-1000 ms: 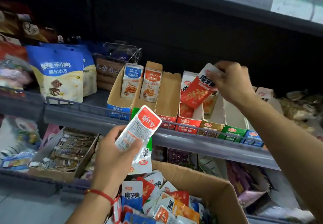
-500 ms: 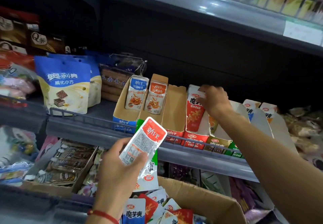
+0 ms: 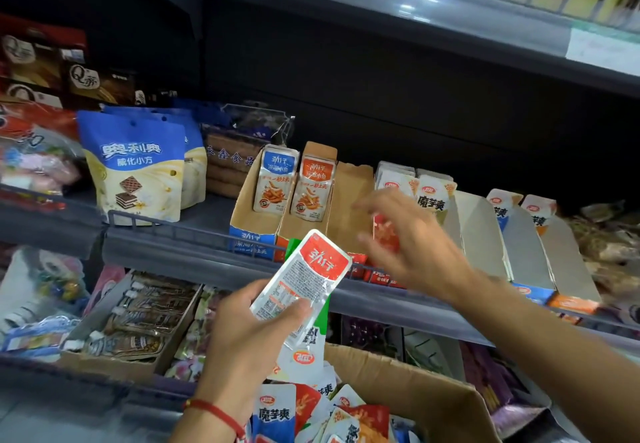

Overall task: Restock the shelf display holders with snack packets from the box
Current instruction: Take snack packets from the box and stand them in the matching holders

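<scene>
The left hand [image 3: 242,335] grips a red-topped packet [image 3: 304,276] marked 劲仔, thumb clamped across its printed back, above the cardboard box [image 3: 415,390] of 魔芋爽 packets [image 3: 275,415]. The right hand [image 3: 412,245], blurred, fingers spread and holding nothing, hovers before the shelf display holders [image 3: 349,197], where 劲仔 深海小鱼 packets [image 3: 275,179] stand beside an Oreo 威化小方 bag [image 3: 135,169].

A red-topped packet [image 3: 304,281] is gripped by the left hand [image 3: 249,335] at lower centre; the right hand [image 3: 412,242], blurred, fingers spread, is seen before the display holders [image 3: 349,200]; the box [image 3: 426,404] is seen below.
</scene>
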Tool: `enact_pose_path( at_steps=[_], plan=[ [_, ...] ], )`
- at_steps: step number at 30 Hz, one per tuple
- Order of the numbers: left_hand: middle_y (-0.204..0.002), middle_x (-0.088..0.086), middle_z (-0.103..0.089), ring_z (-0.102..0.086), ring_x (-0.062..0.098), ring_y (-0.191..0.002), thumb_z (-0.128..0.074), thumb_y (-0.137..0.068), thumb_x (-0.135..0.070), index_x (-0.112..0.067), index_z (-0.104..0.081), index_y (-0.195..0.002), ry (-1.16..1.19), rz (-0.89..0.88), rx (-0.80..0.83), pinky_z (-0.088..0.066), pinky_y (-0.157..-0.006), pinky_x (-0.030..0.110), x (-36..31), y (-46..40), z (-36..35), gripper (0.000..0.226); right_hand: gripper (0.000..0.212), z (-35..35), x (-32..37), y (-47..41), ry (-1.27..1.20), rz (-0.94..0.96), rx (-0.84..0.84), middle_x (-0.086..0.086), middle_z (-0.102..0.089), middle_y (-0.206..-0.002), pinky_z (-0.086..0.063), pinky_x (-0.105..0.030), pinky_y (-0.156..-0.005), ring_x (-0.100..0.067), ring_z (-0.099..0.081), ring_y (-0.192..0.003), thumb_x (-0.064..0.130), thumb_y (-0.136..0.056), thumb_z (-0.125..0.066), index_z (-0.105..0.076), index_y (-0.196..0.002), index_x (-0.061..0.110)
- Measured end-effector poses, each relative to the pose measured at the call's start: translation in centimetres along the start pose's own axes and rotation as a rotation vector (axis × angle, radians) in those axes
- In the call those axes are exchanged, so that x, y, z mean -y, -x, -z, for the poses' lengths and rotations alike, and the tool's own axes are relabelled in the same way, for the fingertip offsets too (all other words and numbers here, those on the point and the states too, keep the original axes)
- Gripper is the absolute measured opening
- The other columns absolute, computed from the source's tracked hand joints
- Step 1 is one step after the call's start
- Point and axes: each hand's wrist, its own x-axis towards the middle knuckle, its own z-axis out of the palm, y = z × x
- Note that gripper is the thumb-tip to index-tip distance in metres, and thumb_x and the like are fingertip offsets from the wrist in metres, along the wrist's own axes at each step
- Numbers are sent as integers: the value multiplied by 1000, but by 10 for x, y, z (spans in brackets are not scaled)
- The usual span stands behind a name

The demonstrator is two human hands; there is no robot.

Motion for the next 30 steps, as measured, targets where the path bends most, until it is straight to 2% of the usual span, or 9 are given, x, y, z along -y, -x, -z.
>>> enact_pose_path(
  at_steps=[2,4,8,10,13,18,21,26,30],
  plan=[
    [-89,0,-80,-78,23,-85,-84,-79,-12,-22,-77,-99,5,3,26,-61,-84,54,-2,3,-4,23,51,-3,19,23,-50,134,125,6,-47,-148,-43,-35,-112,-7,-44,-136,47,-99,-56,-44,-145,28],
    [-90,2,-80,-78,24,-86,-85,-78,-11,-22,-78,-98,17,12,56,-61,-84,54,-2,6,-9,24,57,-4,28,38,-189,30,146,12,-35,-156,-44,-32,-113,-6,-36,-143,48,-100,-57,-34,-151,36],
    [-97,7,-80,-77,30,-92,-86,-73,-16,-20,-80,-99,79,69,136,-59,-87,53,0,11,-14,27,59,1,15,52,-242,30,170,21,-23,-160,-44,-11,-103,1,-27,-146,8,-99,-60,-44,-147,38],
    [-101,12,-79,-76,35,-94,-84,-69,-16,-15,-80,-103,123,125,201,-58,-87,51,0,11,-14,35,59,3,6,55,-196,80,211,23,-26,-162,-47,-16,-104,1,-31,-146,7,-96,-64,-52,-145,37],
    [-104,23,-76,-73,38,-94,-84,-65,-18,-7,-78,-105,193,166,253,-55,-89,46,2,10,-15,42,36,9,2,53,-207,108,146,13,-62,-141,-55,-30,-98,-4,-57,-126,28,-92,-66,-71,-128,28],
    [-106,20,-76,-71,32,-96,-82,-65,-23,-6,-77,-106,316,176,154,-55,-89,48,2,2,-5,45,19,34,-4,28,-193,-1,5,16,-71,-100,-51,-21,-71,-1,-62,-90,33,-92,-64,-76,-104,29],
    [-98,16,-78,-76,27,-75,-76,-70,-13,-4,-72,-107,335,83,12,-63,-63,43,-9,-8,4,38,18,51,-19,-3,-109,-168,-65,9,-68,-103,-48,-20,-70,-4,-63,-89,29,-101,-58,-69,-114,22],
    [-97,11,-79,-78,27,-83,-75,-81,-10,-7,-69,-109,310,-39,-119,-63,-61,38,-26,-32,20,29,19,58,-53,-66,148,-294,25,-14,-68,-103,-55,-44,-74,-37,-66,-92,30,-106,-47,-48,-121,19],
    [-96,11,-79,-77,29,-83,-76,-84,-9,-9,-69,-105,272,-78,-149,-62,-70,42,-29,-48,30,21,28,48,-60,-106,300,-373,202,-17,-65,-117,-54,-50,-89,-41,-64,-105,36,-107,-45,-49,-129,19]
  ],
)
